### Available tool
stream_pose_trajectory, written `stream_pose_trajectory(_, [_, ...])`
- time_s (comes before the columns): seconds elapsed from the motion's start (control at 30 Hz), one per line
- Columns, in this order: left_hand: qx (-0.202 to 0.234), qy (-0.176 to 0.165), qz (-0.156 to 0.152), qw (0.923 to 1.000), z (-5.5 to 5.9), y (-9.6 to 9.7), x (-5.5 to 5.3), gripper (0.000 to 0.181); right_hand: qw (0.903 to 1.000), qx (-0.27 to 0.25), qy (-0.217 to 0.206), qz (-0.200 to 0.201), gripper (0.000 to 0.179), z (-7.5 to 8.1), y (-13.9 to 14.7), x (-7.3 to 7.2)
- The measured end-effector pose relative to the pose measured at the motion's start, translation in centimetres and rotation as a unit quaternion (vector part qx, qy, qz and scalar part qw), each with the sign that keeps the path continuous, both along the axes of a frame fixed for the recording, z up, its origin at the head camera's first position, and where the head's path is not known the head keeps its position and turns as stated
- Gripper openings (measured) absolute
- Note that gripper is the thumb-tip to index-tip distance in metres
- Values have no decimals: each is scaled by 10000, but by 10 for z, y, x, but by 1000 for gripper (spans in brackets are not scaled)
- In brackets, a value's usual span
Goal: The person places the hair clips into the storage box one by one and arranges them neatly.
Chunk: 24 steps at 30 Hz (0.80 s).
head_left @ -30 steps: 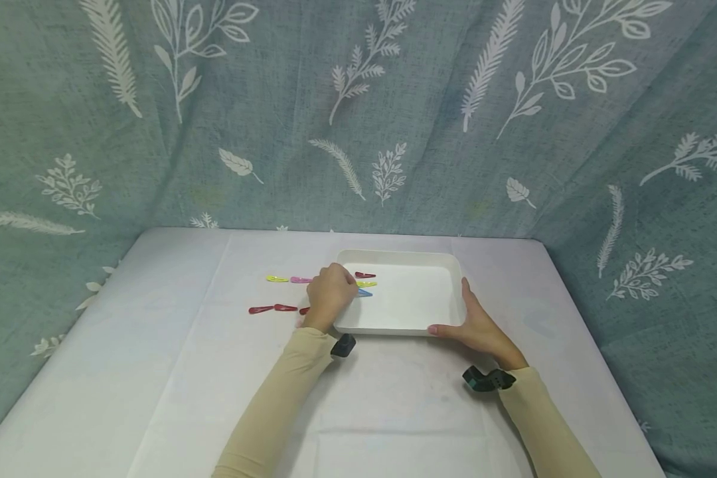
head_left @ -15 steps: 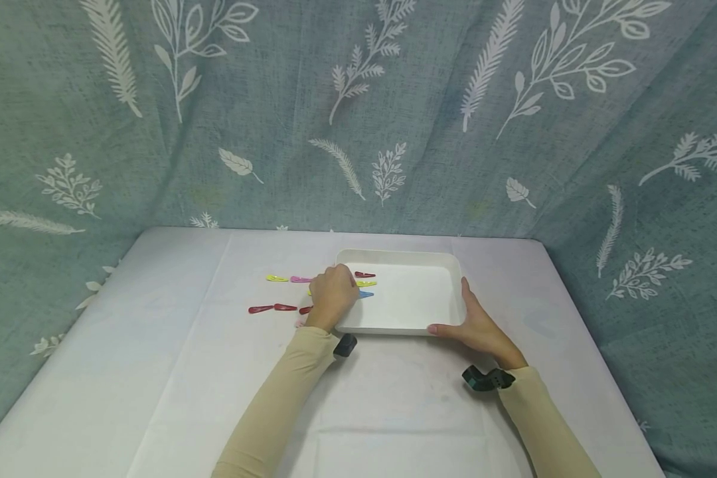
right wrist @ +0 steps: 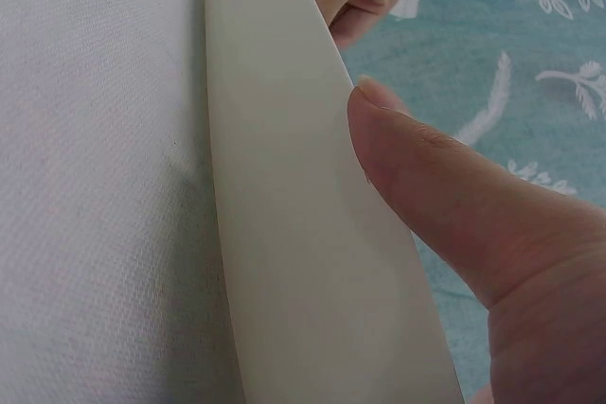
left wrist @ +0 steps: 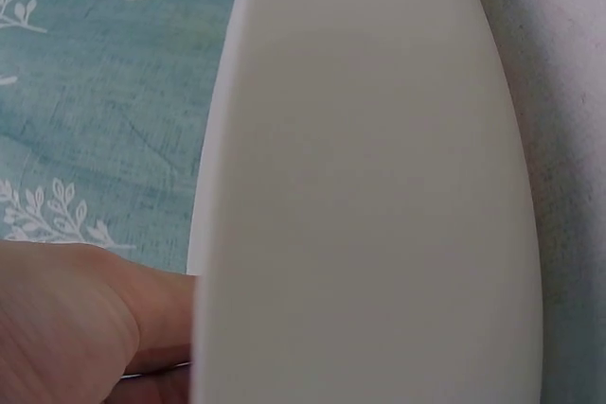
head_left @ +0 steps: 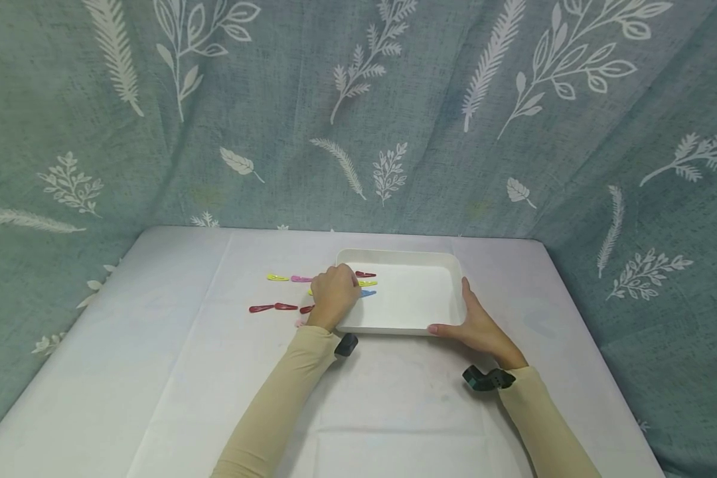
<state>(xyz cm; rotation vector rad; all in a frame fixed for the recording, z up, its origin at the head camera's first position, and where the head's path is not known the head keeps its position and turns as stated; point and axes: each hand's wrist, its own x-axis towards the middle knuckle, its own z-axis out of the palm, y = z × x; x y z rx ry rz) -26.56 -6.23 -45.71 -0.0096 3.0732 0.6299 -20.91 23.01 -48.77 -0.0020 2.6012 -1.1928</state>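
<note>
A white rectangular tray (head_left: 415,295) lies on the table. Over its left rim, my left hand (head_left: 334,295) reaches in with curled fingers and pinches a blue snap hair clip (head_left: 368,293); the fingertips are hidden behind the hand. Inside the tray, beyond that clip, lie a yellow hair clip (head_left: 368,283) and a dark red hair clip (head_left: 366,274). At the tray's near right corner, my right hand (head_left: 480,326) holds the tray, its thumb on the front rim and its fingers along the right side. The right wrist view shows the thumb (right wrist: 426,158) against the tray wall (right wrist: 284,177).
Left of the tray, a yellow clip (head_left: 277,277) and a pink clip (head_left: 301,279) lie in a back row. Nearer are red clips (head_left: 261,309), partly behind my left hand. A leaf-patterned curtain (head_left: 358,119) rises behind the white-covered table (head_left: 394,411).
My left hand has shifted slightly right, and the blue clip has moved a little right with it. The right hand and tray have stayed in place.
</note>
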Motion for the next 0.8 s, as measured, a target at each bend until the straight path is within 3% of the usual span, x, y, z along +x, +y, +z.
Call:
stream_pose_trajectory(0.4, [134, -124, 15, 9998, 2, -2, 2, 14, 10000, 55, -9, -29, 146, 0, -1, 0])
stream_pose_trajectory(0.6, [630, 35, 12, 9980, 11, -12, 3, 15, 10000, 47, 10, -2, 146, 0, -1, 0])
stream_pose_trajectory(0.8, [1380, 16, 76, 9904, 29, -28, 9, 19, 10000, 26, 11, -4, 145, 1, -1, 1])
